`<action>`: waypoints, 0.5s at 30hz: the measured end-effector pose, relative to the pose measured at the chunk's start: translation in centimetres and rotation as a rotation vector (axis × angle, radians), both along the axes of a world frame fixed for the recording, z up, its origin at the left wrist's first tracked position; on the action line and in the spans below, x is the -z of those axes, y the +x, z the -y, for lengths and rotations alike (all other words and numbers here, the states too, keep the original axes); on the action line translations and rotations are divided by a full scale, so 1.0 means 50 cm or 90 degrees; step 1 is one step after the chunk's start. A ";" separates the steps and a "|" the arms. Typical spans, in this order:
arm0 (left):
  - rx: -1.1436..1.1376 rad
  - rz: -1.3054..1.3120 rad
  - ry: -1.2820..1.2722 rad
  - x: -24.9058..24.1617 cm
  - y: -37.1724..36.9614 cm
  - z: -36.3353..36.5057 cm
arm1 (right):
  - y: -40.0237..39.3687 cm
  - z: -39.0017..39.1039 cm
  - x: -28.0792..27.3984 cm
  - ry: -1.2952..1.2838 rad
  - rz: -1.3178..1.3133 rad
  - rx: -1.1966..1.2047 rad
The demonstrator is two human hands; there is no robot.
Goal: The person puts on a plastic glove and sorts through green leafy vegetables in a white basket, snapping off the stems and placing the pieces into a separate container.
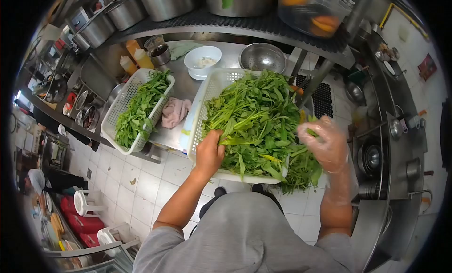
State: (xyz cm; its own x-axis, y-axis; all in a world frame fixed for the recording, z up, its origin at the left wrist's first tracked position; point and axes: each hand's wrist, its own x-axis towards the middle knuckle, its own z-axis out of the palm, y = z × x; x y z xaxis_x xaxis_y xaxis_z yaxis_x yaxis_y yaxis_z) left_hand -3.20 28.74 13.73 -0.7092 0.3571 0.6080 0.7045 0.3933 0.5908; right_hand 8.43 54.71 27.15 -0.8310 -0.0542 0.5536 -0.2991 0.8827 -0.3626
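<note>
Greens (259,117): left hand (209,153) gripping stems, right hand (325,143) touching.

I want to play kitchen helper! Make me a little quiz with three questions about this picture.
1. True or false: the right hand wears a clear plastic glove.
2. Which white basket holds more leafy greens: A, the big basket under the hands, or B, the smaller basket off to the left?
3. Fill in the word: the pink ____ lies on the steel counter between the two baskets.

Key
1. True; the left hand is bare and grips the greens.
2. A; its pile is heaped above the rim.
3. Cloth.
</note>
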 end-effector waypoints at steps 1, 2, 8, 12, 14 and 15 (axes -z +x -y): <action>0.003 0.002 0.002 -0.001 0.003 -0.002 | -0.014 0.010 0.007 0.037 -0.044 0.005; 0.012 -0.012 -0.012 -0.003 0.005 -0.004 | -0.028 0.021 0.010 0.040 -0.043 0.008; 0.054 -0.025 -0.028 -0.023 0.024 -0.011 | -0.095 0.088 0.051 0.177 -0.049 -0.055; 0.061 -0.059 -0.043 -0.023 0.027 -0.013 | -0.115 0.111 0.072 0.195 0.001 -0.084; 0.058 -0.046 -0.043 -0.024 0.032 -0.012 | -0.118 0.120 0.082 0.149 0.040 -0.082; 0.058 -0.035 -0.044 -0.025 0.034 -0.012 | -0.119 0.124 0.084 0.103 0.078 -0.076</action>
State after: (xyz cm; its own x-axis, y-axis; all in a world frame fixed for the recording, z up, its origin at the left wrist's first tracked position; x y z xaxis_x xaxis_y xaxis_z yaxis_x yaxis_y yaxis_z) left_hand -1.50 29.36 14.96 -0.6378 0.4610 0.6170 0.7700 0.3639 0.5241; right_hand 2.49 48.50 22.94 -0.8739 -0.2359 0.4251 -0.3671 0.8934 -0.2588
